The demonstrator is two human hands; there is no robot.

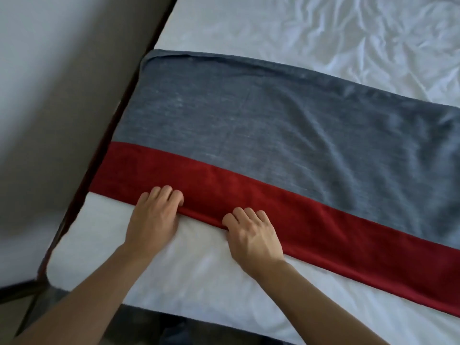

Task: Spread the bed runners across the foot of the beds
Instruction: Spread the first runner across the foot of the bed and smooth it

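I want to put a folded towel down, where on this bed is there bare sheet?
Bare sheet lies beyond the runner's grey edge, wrinkled. A second strip runs between its red edge and the bed's near edge, free toward the right. The left end is crowded: left hand and right hand grip the red edge.

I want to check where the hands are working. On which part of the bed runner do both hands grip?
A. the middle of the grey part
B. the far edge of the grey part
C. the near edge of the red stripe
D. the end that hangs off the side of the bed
C: the left hand and the right hand both curl their fingers over the near edge of the red stripe of the bed runner, beside the white sheet.
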